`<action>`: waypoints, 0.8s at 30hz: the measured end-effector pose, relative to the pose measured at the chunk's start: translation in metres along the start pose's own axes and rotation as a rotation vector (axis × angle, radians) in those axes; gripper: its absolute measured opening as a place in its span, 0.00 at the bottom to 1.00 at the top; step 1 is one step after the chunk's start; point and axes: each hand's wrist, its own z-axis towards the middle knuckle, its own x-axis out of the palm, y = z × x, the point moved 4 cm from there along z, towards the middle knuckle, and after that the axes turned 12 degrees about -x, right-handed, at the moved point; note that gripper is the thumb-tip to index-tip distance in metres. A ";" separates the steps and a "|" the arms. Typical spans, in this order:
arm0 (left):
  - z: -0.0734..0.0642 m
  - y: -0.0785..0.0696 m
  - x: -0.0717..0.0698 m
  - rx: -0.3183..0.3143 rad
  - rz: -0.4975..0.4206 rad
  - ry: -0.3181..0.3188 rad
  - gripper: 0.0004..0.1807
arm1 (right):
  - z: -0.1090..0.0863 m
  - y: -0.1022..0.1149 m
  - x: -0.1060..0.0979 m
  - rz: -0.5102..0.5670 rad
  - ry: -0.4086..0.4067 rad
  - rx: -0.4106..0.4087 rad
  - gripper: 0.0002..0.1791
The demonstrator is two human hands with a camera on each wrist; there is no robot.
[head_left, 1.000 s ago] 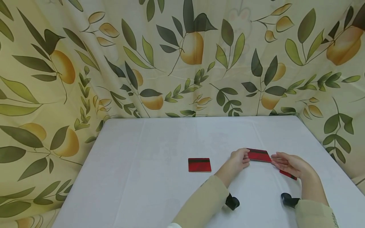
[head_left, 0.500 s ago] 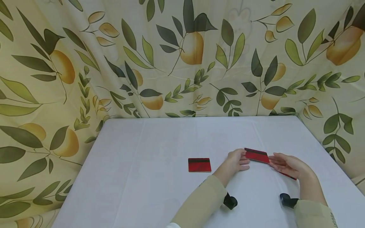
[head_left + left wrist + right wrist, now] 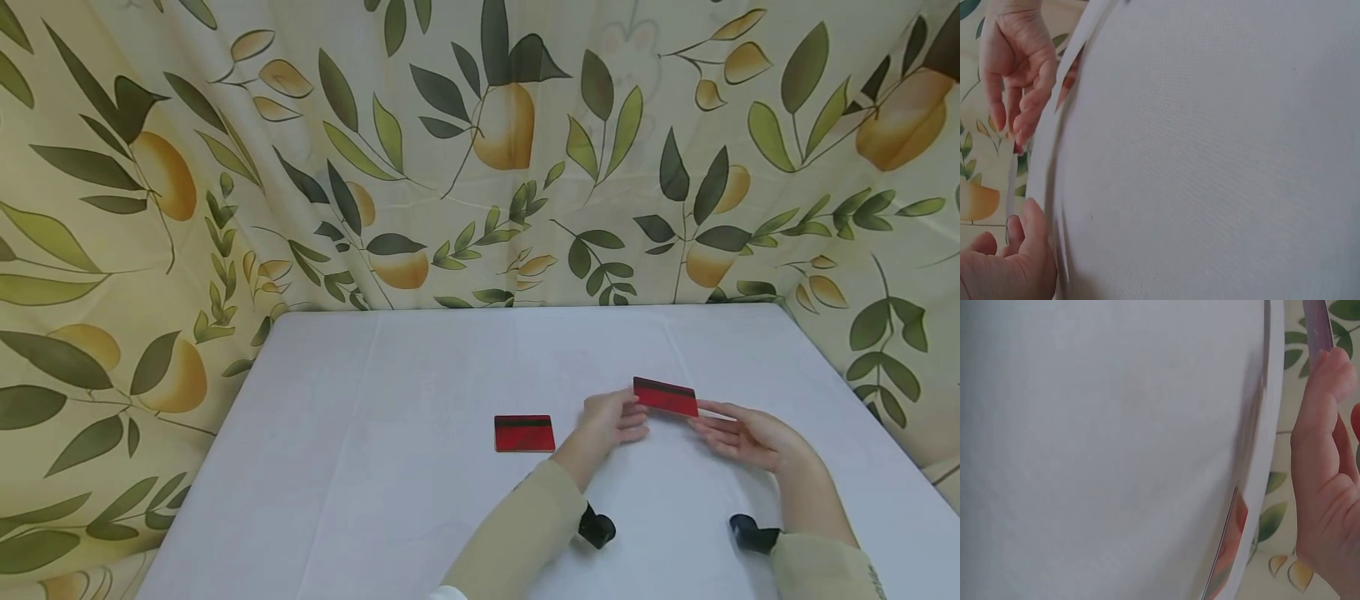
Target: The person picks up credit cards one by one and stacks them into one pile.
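Note:
A red card with a dark stripe is held raised and slanted between the two hands. My left hand pinches its left end, thumb and fingertips at the edge. At the opposite end, the fingertips of my right hand hold the lower right corner, the other fingers loosely extended below. From the right wrist, the card shows almost edge-on at the fingertips. A second red card with a dark stripe lies flat on the table, left of my left forearm. Low in the right wrist view lies a shiny, reflective card.
The white-covered table reaches back to a curtain printed with fruit and leaves. Black wrist-camera mounts stick out inward from the left sleeve and the right sleeve.
Both hands have moved left and slightly away with the held card, which has risen and tilted. The red card partly visible beneath the right hand earlier is now hidden in the head view.

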 end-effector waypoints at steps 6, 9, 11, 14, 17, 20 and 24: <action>-0.004 -0.007 -0.008 0.047 0.027 -0.037 0.12 | -0.001 0.000 0.014 0.004 0.008 -0.021 0.16; -0.006 -0.011 -0.012 0.062 0.038 -0.040 0.12 | -0.001 0.000 0.021 -0.039 -0.013 -0.042 0.15; -0.009 -0.013 -0.015 0.068 0.038 -0.048 0.12 | 0.000 -0.001 0.025 -0.067 -0.029 -0.054 0.13; -0.012 -0.017 -0.020 0.086 0.039 -0.047 0.11 | 0.001 -0.002 0.032 -0.089 -0.054 -0.065 0.10; -0.013 -0.020 -0.026 0.105 0.032 -0.047 0.11 | 0.003 -0.002 0.039 -0.096 -0.076 -0.085 0.09; -0.014 -0.022 -0.031 0.112 0.028 -0.040 0.11 | 0.003 -0.003 0.045 -0.105 -0.095 -0.106 0.10; -0.017 -0.026 -0.037 0.117 0.028 -0.029 0.11 | 0.005 -0.007 0.054 -0.124 -0.137 -0.118 0.07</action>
